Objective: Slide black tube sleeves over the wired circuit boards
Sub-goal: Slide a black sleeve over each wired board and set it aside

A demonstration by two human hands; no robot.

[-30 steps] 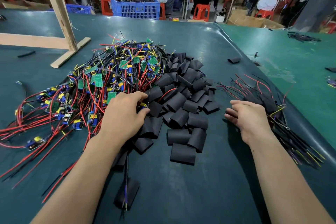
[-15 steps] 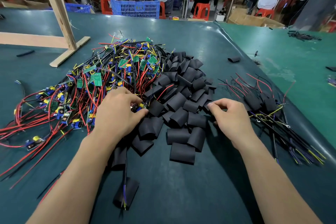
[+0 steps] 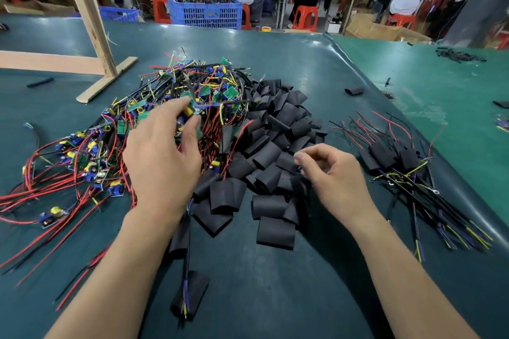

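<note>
Left hand: your left hand (image 3: 162, 157) was raised over the heap of wired circuit boards (image 3: 115, 129), its thumb and fingers pinching one blurred board (image 3: 190, 114) with wires trailing from it.
Right hand: your right hand (image 3: 334, 176) hovered at the near edge of the pile of black tube sleeves (image 3: 270, 146), fingers curled; a dark blurred sleeve (image 3: 298, 183) sat under them, but I could not tell whether you had hold of it.
Sleeved boards: a finished bundle (image 3: 394, 157) lay to your right, apart from the pile.
Table: everything rested on the dark green mat (image 3: 275, 297).
Near edge: one sleeved board (image 3: 190, 294) lay alone by your left forearm.
</note>
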